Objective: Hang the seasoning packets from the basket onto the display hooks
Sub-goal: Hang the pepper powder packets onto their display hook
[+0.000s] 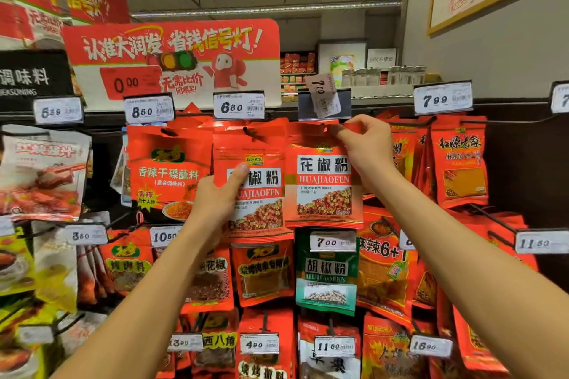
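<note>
Packet (323, 184): light, floppy pouch; right hand (363, 144) pinches top edge by hole, hook probably behind. Left hand (218, 194) clasps spare packets (255, 194).

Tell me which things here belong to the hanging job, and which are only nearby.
In the job:
- red huajiaofen packet, pinched at its top by the right hand
- second red huajiaofen packet, gripped by the left hand
- black display hook, mostly hidden

Only nearby:
- green pepper powder packet
- tilted white 7.00 price tag
- red promotional sign
</note>
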### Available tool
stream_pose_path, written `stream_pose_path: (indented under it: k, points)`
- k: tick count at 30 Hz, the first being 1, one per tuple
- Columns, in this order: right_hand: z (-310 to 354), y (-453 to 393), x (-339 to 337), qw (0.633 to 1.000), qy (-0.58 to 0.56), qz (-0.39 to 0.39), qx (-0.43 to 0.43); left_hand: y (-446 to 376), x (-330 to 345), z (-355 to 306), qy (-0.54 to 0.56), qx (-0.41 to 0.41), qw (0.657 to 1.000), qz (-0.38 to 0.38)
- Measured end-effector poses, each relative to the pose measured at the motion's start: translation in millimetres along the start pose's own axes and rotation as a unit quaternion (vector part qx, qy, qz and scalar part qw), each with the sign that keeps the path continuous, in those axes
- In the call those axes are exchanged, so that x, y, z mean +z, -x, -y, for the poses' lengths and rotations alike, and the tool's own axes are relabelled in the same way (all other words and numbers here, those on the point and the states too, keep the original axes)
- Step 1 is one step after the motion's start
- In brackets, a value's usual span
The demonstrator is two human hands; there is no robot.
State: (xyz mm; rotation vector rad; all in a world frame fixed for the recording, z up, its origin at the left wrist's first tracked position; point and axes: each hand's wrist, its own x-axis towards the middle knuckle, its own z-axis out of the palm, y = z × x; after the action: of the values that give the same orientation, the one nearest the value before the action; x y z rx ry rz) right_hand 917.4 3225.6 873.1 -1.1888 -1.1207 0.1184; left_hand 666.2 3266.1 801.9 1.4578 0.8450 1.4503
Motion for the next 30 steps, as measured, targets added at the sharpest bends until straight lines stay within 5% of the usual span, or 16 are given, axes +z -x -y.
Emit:
stream_pose_path:
  k: [20, 30]
  points:
    - [14, -11, 6, 0.998, 0.051, 0.022, -0.01, -6, -17, 3, 0.013, 0.021, 1.0, 0.018]
    - [12, -22, 11, 0.997, -0.017, 0.057, 0.039, -7, -21, 2, 0.038, 0.001, 0.999, -0.017]
